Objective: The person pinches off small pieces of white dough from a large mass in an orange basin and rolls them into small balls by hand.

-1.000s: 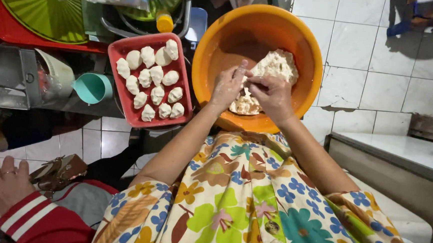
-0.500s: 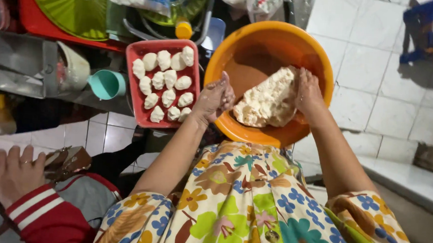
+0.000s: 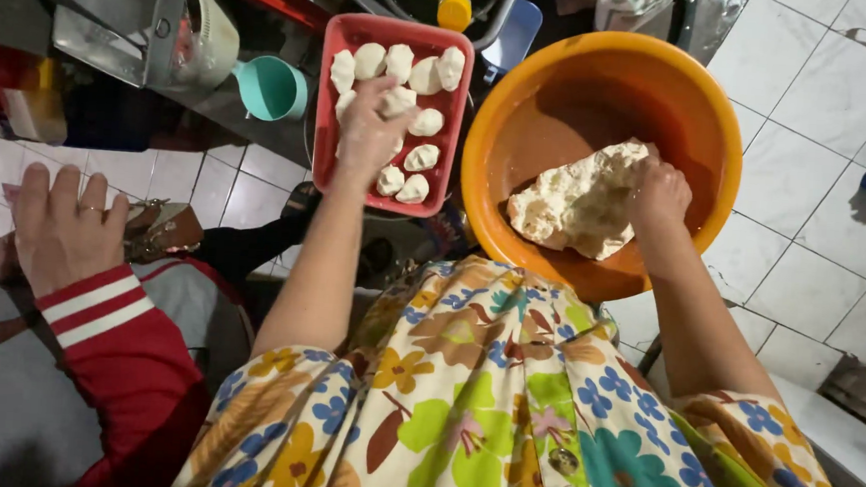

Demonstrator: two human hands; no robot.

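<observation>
A big orange bowl (image 3: 603, 83) holds a lump of pale dough (image 3: 581, 200). My right hand (image 3: 660, 192) rests on the lump's right edge, fingers curled against it. To the left stands a red tray (image 3: 335, 77) with several small dough pieces (image 3: 426, 71) in rows. My left hand (image 3: 368, 129) reaches over the tray's middle with a small dough piece (image 3: 398, 102) at its fingertips, among the other pieces.
Another person's hand (image 3: 61, 229) in a red sleeve with white stripes lies at the left by a brown pouch (image 3: 161, 229). A teal cup (image 3: 271, 87), a metal box (image 3: 116, 14) and a yellow-capped bottle (image 3: 455, 6) stand behind the tray. White floor tiles lie to the right.
My left hand has left the bowl and moved left over the red tray with a small dough piece. My right hand stays on the lump. The camera view has shifted left and down.
</observation>
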